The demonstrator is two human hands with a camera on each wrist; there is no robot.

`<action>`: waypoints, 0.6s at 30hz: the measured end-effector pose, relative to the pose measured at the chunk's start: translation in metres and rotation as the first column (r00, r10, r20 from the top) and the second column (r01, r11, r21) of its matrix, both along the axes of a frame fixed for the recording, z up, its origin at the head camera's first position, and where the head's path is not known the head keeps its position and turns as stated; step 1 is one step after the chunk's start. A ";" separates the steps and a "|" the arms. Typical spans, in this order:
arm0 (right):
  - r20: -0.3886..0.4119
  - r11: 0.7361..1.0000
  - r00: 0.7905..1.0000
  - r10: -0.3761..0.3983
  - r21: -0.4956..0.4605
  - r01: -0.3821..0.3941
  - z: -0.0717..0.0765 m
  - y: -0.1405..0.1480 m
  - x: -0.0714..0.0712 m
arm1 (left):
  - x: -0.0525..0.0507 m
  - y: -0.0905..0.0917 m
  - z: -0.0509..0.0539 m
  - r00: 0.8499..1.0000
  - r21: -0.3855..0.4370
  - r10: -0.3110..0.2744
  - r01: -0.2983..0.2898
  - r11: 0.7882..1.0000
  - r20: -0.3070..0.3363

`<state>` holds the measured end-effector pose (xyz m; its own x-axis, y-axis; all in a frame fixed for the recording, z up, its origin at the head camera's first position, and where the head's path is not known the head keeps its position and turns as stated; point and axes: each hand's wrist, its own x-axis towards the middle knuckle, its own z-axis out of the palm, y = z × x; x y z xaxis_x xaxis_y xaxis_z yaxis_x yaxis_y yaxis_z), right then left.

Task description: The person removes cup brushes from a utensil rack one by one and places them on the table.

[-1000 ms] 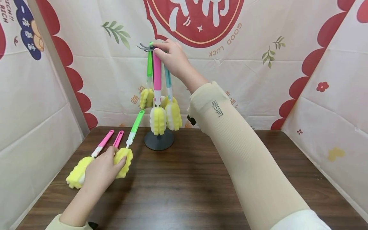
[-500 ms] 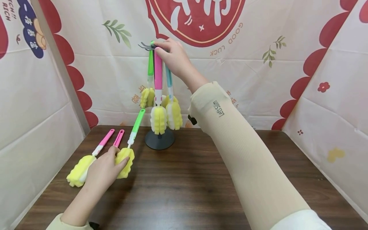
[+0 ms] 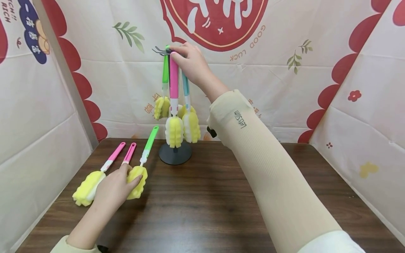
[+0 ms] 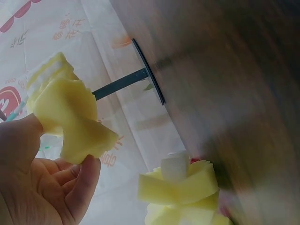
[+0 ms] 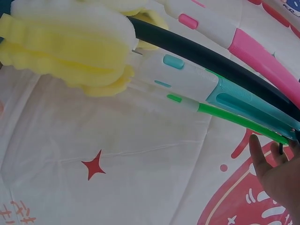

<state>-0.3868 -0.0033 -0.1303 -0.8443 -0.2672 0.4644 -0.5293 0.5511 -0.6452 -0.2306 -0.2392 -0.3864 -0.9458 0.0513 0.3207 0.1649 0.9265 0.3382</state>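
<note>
In the head view, my left hand (image 3: 114, 182) grips the yellow sponge head (image 3: 138, 182) of a bottle brush, its green handle (image 3: 150, 142) slanting up and away. The left wrist view shows thumb and fingers pinching that sponge (image 4: 75, 117). At the top of a dark hook stand (image 3: 175, 154), my right hand (image 3: 191, 63) holds the hooked top, thumb beside the end of a pink brush handle (image 3: 173, 77). Green (image 3: 165, 70) and blue (image 3: 185, 86) handled brushes hang there too, sponges down. In the right wrist view, my fingers (image 5: 258, 157) are at the handle ends, partly cut off.
Two pink-handled brushes lie at the table's left; one handle (image 3: 114, 156) leads to a yellow and white sponge (image 3: 87, 188), while the other handle (image 3: 129, 153) runs behind my left hand. The brown wooden table (image 3: 221, 196) meets printed cloth walls (image 3: 269, 105) behind and at both sides.
The green-handled brush in my left hand has dipped slightly, its handle end lower than half a second ago. My right hand stays at the stand's top.
</note>
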 end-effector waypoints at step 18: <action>-0.005 1.000 1.000 0.001 -0.002 -0.001 -0.002 0.001 0.000 | -0.001 0.000 -0.007 0.999 -0.012 -0.003 0.003 1.000 0.052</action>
<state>-0.3871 -0.0025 -0.1321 -0.8419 -0.2672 0.4689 -0.5328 0.5496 -0.6434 -0.2314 -0.2393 -0.3936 -0.9611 0.0577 0.2700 0.1500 0.9302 0.3350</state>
